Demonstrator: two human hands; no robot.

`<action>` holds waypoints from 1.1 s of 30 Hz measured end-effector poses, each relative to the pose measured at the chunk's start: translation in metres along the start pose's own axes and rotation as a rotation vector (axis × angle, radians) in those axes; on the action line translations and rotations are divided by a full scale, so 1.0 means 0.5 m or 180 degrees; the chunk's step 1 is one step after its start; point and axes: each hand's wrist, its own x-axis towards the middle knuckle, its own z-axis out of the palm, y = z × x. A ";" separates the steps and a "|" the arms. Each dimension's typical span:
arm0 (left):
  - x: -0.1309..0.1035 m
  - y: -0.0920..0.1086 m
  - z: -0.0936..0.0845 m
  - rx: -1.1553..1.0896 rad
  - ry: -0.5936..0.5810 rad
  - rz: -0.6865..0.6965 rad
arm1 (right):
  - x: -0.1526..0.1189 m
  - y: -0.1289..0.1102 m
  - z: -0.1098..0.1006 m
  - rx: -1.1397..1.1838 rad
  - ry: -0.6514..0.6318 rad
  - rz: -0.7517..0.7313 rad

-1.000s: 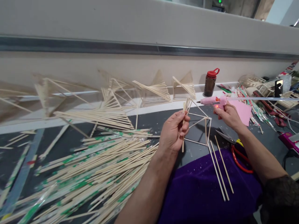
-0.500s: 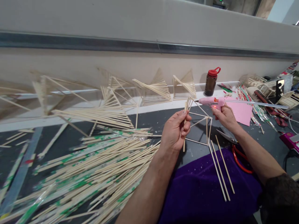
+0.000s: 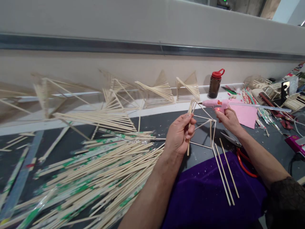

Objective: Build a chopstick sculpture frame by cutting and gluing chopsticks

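My left hand pinches a small upright bunch of thin wooden sticks, their tops fanning a little above the fingers. My right hand is wrapped round the handle of a pink hot glue gun, with a red light glowing on it and a long clear glue stick out of its back. The nozzle points left, close to the stick tops; whether it touches them I cannot tell. Behind and below, a stick frame stands on the dark table, partly hidden by my left hand.
A large pile of chopsticks, some in green-printed wrappers, covers the left. Red-handled scissors and loose sticks lie by a purple cloth. Fanned stick models and a red-lidded bottle stand along the wall. Pink paper lies to the right.
Almost nothing differs. The glue gun and my right hand have shifted very slightly left, and the sticks in my left hand have moved a touch to the right.
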 end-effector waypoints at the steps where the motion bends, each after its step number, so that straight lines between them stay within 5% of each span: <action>1: 0.000 0.000 0.000 0.0000 -0.0003 0.0005 | 0.000 -0.001 0.000 -0.0001 0.0002 0.0006; 33: 0.001 -0.008 0.000 -0.0022 -0.0020 -0.0040 | 0.002 0.000 0.004 -0.0002 0.0017 0.0075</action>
